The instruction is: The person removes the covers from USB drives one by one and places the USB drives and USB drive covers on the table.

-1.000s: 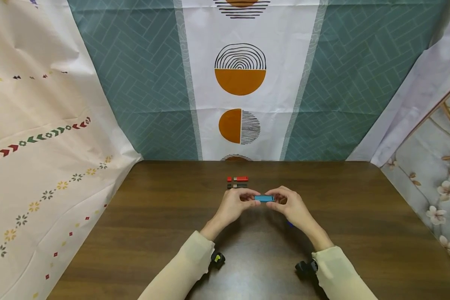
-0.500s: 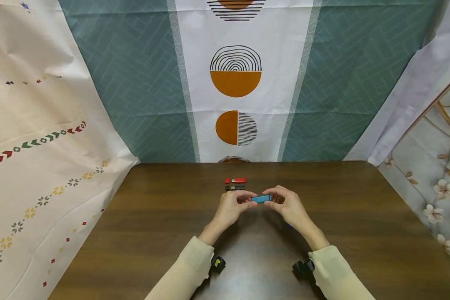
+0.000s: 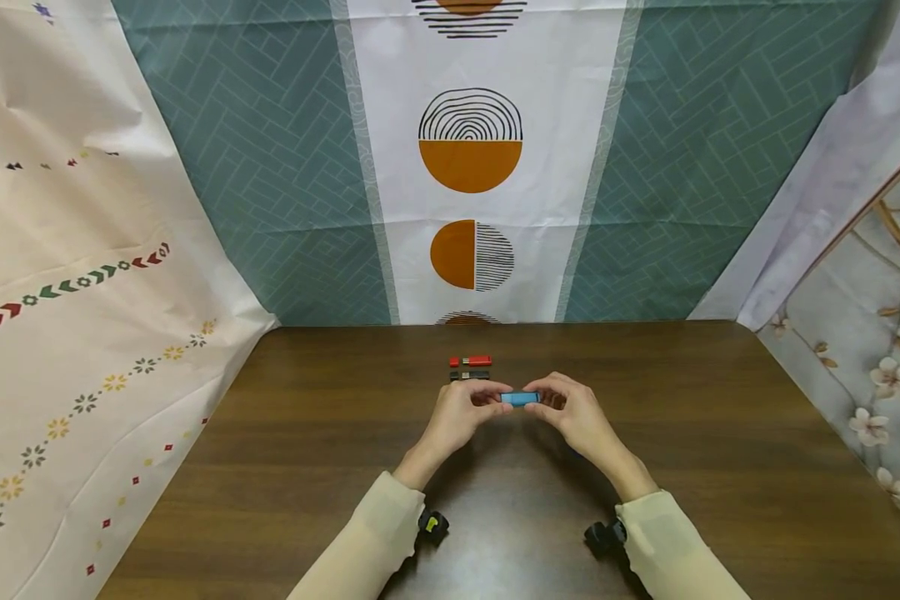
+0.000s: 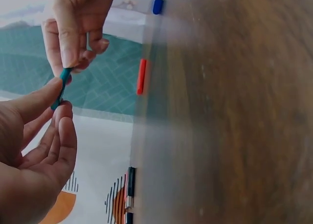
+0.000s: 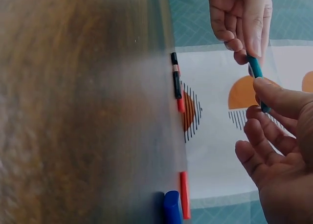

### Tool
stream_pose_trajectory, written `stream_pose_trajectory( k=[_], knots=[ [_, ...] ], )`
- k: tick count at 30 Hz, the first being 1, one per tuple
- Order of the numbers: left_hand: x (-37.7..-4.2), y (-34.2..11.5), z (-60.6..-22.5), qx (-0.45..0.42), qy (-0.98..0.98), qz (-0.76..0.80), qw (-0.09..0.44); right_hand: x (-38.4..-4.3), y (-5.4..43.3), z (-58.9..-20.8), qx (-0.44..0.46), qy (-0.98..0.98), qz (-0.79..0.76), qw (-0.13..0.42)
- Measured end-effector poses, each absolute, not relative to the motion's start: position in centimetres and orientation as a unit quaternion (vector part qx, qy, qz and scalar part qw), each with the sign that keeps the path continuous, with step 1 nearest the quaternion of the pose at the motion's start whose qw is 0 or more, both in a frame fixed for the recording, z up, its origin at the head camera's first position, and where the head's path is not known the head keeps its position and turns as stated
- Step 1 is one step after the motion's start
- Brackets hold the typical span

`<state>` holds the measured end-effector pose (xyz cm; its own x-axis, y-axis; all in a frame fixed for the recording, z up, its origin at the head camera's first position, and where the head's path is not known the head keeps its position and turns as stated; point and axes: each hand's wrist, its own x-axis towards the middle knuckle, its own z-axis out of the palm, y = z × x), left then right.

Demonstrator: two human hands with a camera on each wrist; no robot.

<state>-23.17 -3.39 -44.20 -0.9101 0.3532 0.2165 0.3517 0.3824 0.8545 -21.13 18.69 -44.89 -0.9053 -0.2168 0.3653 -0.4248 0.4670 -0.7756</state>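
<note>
A small blue USB stick is held level between both hands above the table, its metal plug not showing. My left hand pinches its left end between thumb and fingers. At the right end, the thumb and fingers of my right hand pinch it too. From the left wrist view the stick appears edge-on, a thin teal bar bridging the two thumbs. Just beyond my left hand lie a black USB stick and a red USB stick, both with bare metal plugs, each beside its cap.
A blue piece and a red bar lie on the table on the right side; the right arm and hand hide them in the head view. The brown wooden table ends at a patterned cloth behind.
The blue stick tilted up at its right end half a second ago and is level again now. Both hands have kept their pinch on it. The head view has shifted slightly.
</note>
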Motion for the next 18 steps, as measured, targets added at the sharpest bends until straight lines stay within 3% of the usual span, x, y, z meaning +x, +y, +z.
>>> stream_pose_trajectory(
  k=[5, 18],
  knots=[
    [-23.2, -3.6, -44.2, 0.215, 0.839, 0.500, -0.004, -21.1, 18.6, -44.8, 0.202, -0.846, 0.478, 0.124],
    [-23.3, -4.7, -43.7, 0.263, 0.836, 0.481, -0.016, -20.9, 18.7, -44.3, 0.198, -0.849, 0.479, 0.101]
  ],
)
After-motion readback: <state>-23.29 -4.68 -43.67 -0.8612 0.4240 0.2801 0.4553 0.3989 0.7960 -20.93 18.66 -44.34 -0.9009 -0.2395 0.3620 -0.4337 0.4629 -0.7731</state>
